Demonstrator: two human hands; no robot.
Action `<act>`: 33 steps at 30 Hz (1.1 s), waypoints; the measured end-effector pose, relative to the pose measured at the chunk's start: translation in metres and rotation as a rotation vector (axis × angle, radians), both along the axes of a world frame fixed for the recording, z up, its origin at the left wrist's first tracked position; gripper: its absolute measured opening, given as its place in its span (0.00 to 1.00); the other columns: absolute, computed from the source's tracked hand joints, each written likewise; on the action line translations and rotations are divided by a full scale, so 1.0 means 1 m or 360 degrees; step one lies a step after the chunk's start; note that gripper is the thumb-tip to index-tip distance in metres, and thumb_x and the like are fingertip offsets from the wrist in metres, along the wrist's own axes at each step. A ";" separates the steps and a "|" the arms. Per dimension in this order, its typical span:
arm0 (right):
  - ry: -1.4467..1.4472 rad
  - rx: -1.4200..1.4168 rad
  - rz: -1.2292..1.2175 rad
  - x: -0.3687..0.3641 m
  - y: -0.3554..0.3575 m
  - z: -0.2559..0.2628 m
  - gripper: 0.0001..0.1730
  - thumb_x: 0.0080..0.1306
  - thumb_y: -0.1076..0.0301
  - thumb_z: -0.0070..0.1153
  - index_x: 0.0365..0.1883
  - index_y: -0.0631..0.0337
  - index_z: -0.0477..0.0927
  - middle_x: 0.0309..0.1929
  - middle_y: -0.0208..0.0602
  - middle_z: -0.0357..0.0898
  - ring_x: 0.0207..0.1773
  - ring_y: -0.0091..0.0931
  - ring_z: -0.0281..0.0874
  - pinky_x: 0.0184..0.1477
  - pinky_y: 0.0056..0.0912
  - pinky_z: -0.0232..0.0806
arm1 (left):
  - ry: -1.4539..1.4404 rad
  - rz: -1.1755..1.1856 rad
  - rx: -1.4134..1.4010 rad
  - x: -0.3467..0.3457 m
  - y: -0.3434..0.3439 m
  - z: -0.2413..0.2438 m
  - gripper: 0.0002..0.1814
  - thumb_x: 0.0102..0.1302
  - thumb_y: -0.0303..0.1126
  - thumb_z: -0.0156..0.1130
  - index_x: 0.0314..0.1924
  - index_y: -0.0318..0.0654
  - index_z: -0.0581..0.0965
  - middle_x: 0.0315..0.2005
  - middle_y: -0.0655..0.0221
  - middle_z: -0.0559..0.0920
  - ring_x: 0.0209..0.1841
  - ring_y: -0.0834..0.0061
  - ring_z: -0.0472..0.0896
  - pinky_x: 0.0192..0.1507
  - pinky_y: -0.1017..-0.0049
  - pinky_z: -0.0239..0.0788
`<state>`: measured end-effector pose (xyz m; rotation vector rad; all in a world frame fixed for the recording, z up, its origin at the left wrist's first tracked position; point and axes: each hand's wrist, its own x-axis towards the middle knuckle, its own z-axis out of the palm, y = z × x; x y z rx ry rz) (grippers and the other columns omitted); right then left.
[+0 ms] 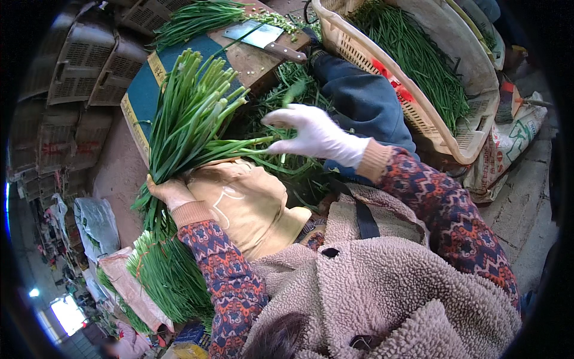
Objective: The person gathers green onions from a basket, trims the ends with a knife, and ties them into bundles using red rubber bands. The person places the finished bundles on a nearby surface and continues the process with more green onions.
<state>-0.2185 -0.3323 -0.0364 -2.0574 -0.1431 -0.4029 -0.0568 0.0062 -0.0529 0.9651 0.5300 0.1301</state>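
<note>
My left hand [172,190] grips a big bunch of long green flowering-chive stems [188,107] near its lower, leafy end, and the pale cut ends fan out upward. Some stems stick out sideways from the bunch to the right. My right hand [309,134], in a white glove, is beside those ends with thumb and fingers apart; a blurred green bit hangs just above it. Behind the bunch, a cleaver [258,35] with a wooden handle lies on a board [255,67] near another pile of greens [202,20] and short cut stem pieces [280,21].
A plastic basket [363,56] of loose greens stands at upper right, a printed sack [506,152] beside it. Loose trimmings [309,179] lie between my legs. Tied green bundles [166,273] lie at lower left. Stacked crates [83,60] stand at left. A person [128,341] is at lower left.
</note>
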 end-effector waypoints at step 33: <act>0.0441 0.1927 0.1046 0.095 0.054 -0.001 0.17 0.60 0.55 0.59 0.44 0.50 0.72 0.31 0.21 0.72 0.28 0.14 0.63 0.24 0.18 0.53 | -0.0167 -0.0712 0.0460 -0.050 -0.037 0.070 0.33 0.65 0.56 0.45 0.62 0.41 0.69 0.59 0.56 0.73 0.57 0.53 0.74 0.56 0.52 0.71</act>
